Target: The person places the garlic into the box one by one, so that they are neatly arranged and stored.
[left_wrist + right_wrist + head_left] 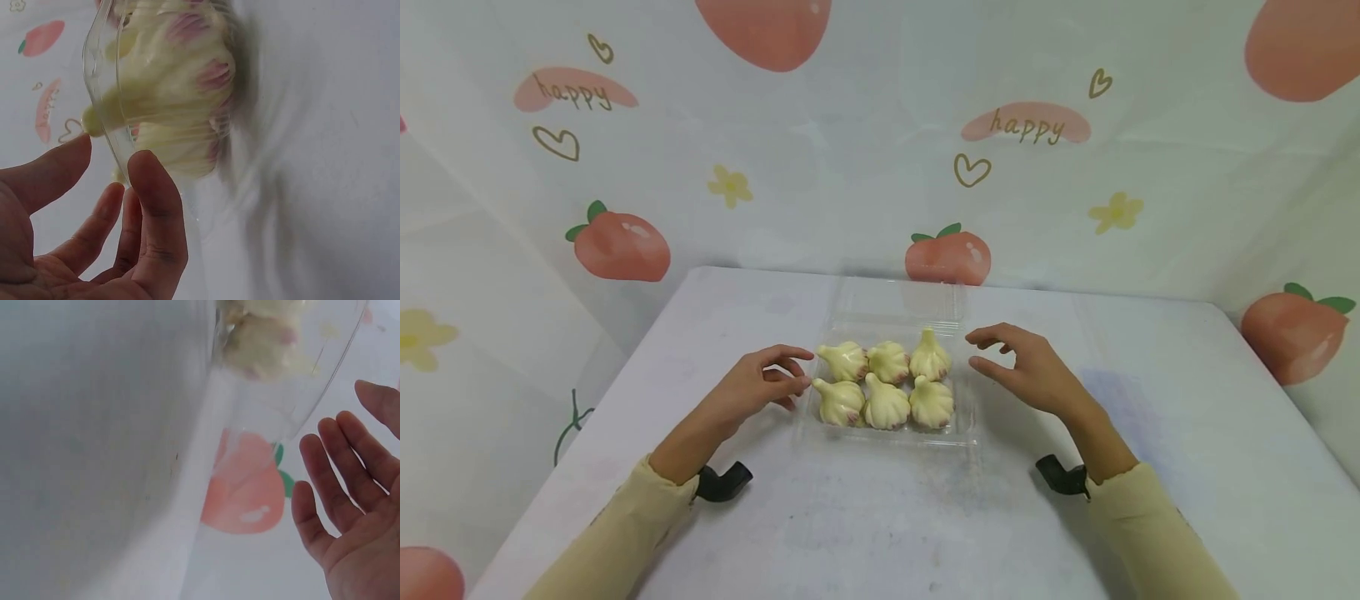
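Note:
A clear plastic clamshell box (964, 421) lies on the table, holding several pale garlic bulbs (886, 404) in two rows. Its transparent lid (898, 300) is folded back toward the wall. At the box's left side is my left hand (752, 387), fingers loosely bent, fingertips right at the rim. The left wrist view has the thumb and fingers close to a garlic stem (94, 122) that pokes over the edge. My right hand (1033, 367) hovers off the right side, fingers spread and relaxed, holding nothing; the right wrist view has its palm facing the box.
The white table (865, 525) extends around the box on all sides. Behind it hangs a pale backdrop (850, 167) printed with peaches, flowers and hearts. Black curved wrist mounts (724, 483) stick out below both wrists, and a green string (574, 421) shows at the left edge.

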